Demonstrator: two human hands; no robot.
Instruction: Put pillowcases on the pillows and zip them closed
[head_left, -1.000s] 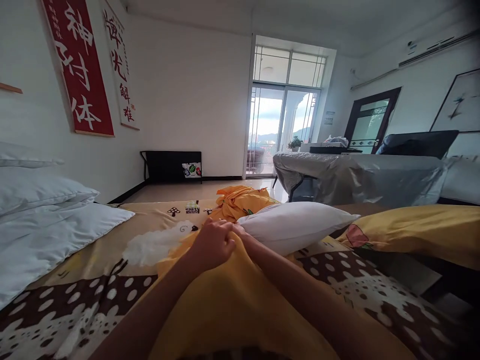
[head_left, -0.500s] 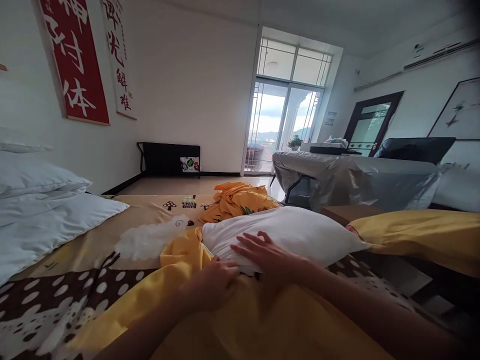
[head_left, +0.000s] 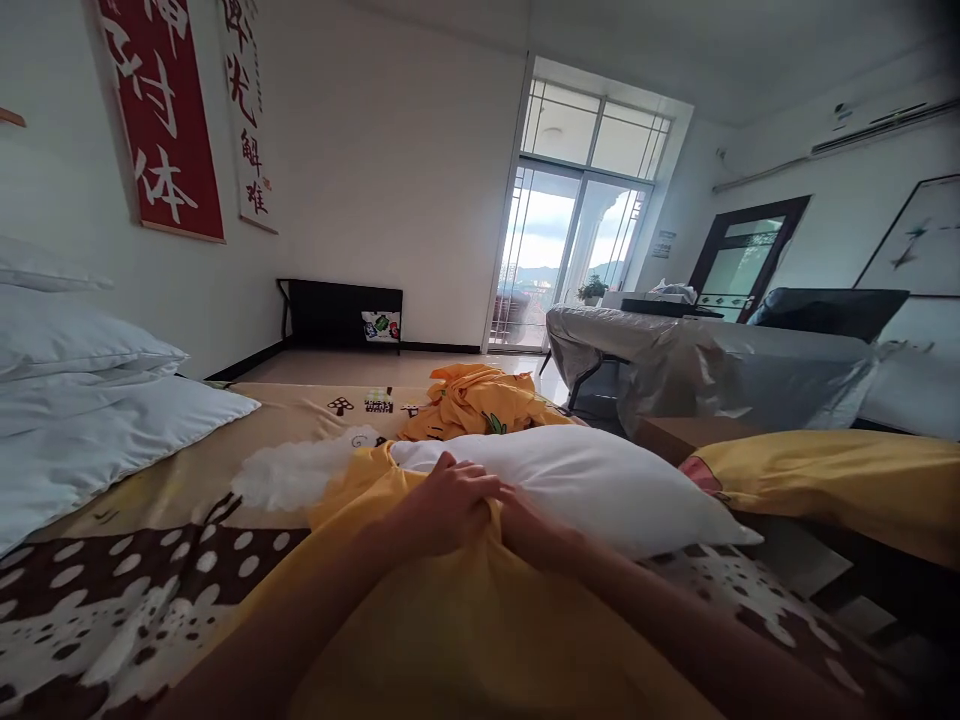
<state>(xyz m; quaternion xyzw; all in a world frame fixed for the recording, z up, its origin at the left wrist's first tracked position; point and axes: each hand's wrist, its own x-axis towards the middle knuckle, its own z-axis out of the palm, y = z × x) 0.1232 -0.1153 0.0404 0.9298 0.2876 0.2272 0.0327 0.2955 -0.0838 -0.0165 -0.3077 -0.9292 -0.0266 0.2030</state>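
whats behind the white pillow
A crumpled orange cloth on the patterned bedspread and, farther right, what looks like a brown box. The pillow hides part of the cloth from view.

Daylight fills the glass doors (head_left: 568, 262); white walls (head_left: 390, 170) stand dim

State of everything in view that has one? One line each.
Left hand: closed on yellow cover
Right hand: closed on yellow cover
Yellow cover: bunched between the hands
White pillow: lying flat, mostly exposed
Orange cloth: crumpled
White pillows at left: stacked
Plastic sheet: draped over table
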